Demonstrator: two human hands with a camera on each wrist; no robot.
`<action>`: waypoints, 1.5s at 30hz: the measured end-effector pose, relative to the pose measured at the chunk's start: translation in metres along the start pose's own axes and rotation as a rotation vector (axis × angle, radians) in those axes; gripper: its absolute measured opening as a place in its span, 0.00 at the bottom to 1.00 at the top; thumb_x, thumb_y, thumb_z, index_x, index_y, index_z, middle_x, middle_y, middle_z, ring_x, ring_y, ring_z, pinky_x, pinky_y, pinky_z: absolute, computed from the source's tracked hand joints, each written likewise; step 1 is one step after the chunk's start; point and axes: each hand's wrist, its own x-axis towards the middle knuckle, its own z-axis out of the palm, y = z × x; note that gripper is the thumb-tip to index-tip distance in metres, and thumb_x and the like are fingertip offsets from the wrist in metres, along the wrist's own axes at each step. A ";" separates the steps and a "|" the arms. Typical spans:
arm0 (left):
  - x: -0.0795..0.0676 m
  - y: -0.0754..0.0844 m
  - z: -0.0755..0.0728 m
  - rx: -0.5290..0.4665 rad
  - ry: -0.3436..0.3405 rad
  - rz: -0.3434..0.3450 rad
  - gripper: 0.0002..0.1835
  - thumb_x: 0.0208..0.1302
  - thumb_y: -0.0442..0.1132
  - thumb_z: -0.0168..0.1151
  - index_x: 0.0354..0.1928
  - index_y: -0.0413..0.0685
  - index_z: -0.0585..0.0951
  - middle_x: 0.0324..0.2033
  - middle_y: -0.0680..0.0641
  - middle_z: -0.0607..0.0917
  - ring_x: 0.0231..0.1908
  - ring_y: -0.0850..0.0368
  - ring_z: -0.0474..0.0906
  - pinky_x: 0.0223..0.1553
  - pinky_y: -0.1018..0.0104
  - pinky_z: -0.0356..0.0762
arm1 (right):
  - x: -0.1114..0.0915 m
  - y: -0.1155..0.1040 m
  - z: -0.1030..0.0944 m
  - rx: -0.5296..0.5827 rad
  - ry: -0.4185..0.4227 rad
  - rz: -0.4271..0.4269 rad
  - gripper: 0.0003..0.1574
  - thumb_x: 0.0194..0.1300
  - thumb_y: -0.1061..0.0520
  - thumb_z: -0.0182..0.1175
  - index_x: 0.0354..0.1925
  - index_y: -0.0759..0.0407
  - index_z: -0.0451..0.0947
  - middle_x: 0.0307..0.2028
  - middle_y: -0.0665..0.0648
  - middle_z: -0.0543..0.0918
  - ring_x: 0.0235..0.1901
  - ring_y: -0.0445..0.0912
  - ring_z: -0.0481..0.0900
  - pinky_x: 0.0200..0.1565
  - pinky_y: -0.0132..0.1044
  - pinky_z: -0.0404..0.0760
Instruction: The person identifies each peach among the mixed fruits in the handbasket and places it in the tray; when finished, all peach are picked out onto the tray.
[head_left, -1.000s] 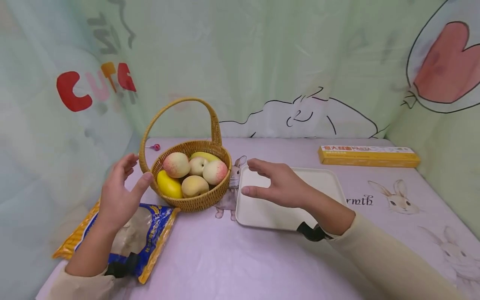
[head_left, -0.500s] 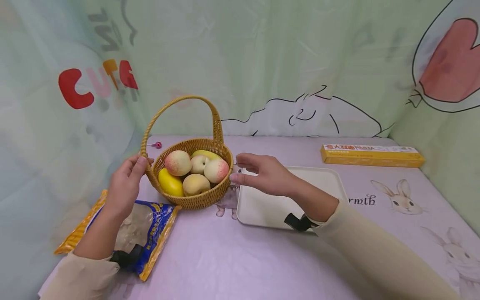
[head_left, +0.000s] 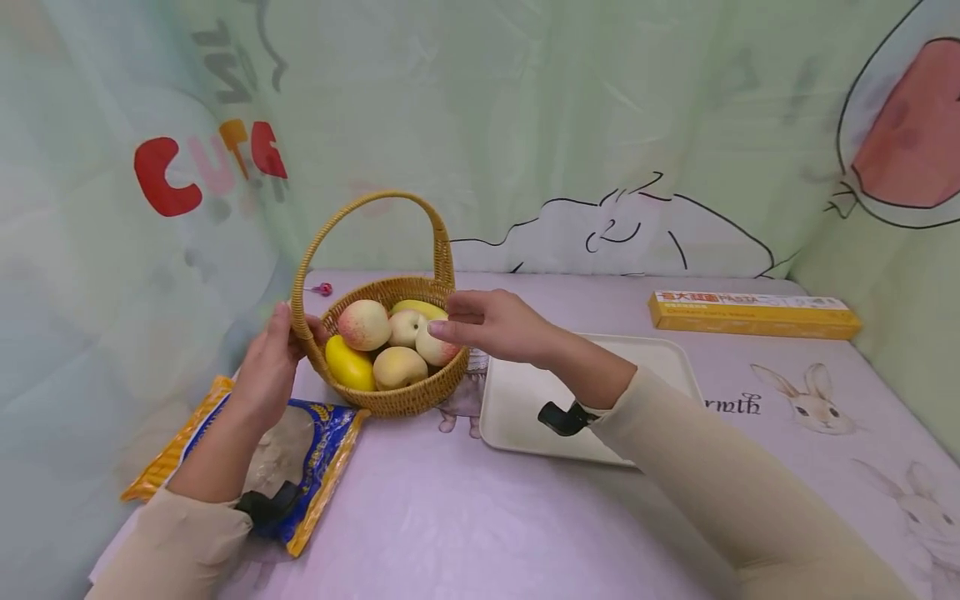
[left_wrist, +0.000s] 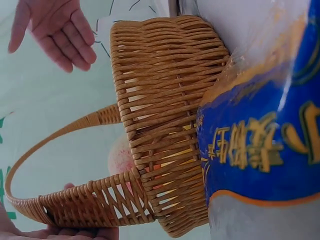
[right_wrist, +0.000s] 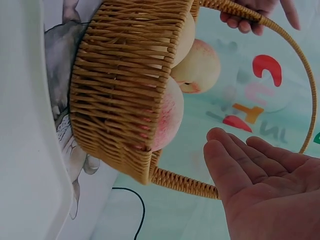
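A wicker basket [head_left: 408, 403] with a tall arched handle stands at the left back of the table. Inside lie several pale peaches [head_left: 365, 325], a smooth yellow fruit [head_left: 349, 364] and another long yellow one [head_left: 420, 309] at the rear. My left hand [head_left: 264, 367] is at the handle's left base, its fingers curled round the wicker from the outside. At the basket's right side hovers my right hand [head_left: 504, 328], fingers extended and thumb apart, holding nothing; it overlaps the rightmost peach in the head view. The right wrist view shows its palm [right_wrist: 270, 187] facing the handle.
A blue and yellow plastic bag [head_left: 322, 454] lies under my left forearm, close before the basket. Right of the basket is a cream tray [head_left: 517, 417], partly beneath my right arm. A yellow pasta box [head_left: 753, 318] sits at the back right, and a small lollipop [head_left: 323, 289] behind the handle.
My left hand has moved in to the handle and curled its fingers round it. My right hand has moved left from over the tray to the basket's right rim. The basket stays in place.
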 end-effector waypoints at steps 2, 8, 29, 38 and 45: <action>0.004 -0.001 0.001 -0.004 -0.018 -0.015 0.33 0.79 0.68 0.32 0.51 0.45 0.73 0.42 0.50 0.79 0.49 0.57 0.75 0.57 0.72 0.69 | 0.002 -0.003 -0.001 0.004 -0.001 0.017 0.46 0.72 0.35 0.61 0.76 0.57 0.65 0.70 0.58 0.77 0.69 0.48 0.76 0.68 0.46 0.74; 0.012 -0.001 0.003 0.014 -0.011 -0.077 0.32 0.78 0.68 0.35 0.47 0.48 0.73 0.41 0.50 0.79 0.48 0.54 0.74 0.58 0.73 0.68 | 0.011 -0.009 -0.004 0.001 0.001 0.049 0.46 0.71 0.33 0.61 0.75 0.58 0.67 0.69 0.58 0.78 0.68 0.50 0.76 0.68 0.47 0.74; 0.006 0.001 -0.008 0.060 0.009 -0.152 0.33 0.78 0.69 0.33 0.50 0.46 0.72 0.41 0.54 0.77 0.50 0.56 0.73 0.56 0.77 0.68 | 0.054 -0.025 0.008 0.024 -0.002 0.051 0.43 0.70 0.31 0.62 0.69 0.57 0.75 0.70 0.55 0.76 0.65 0.49 0.76 0.65 0.45 0.77; 0.000 -0.001 -0.010 0.042 0.005 -0.118 0.32 0.79 0.67 0.35 0.48 0.45 0.73 0.38 0.55 0.79 0.46 0.57 0.75 0.54 0.77 0.70 | 0.070 -0.023 0.020 0.046 -0.022 0.114 0.52 0.67 0.28 0.64 0.74 0.59 0.68 0.72 0.56 0.74 0.71 0.50 0.72 0.70 0.44 0.72; -0.003 -0.004 -0.010 0.083 -0.003 -0.138 0.33 0.80 0.67 0.33 0.48 0.45 0.74 0.38 0.56 0.80 0.46 0.60 0.76 0.53 0.79 0.69 | 0.077 -0.019 0.026 0.015 -0.020 0.132 0.52 0.67 0.29 0.65 0.74 0.60 0.68 0.72 0.57 0.74 0.71 0.51 0.72 0.71 0.45 0.71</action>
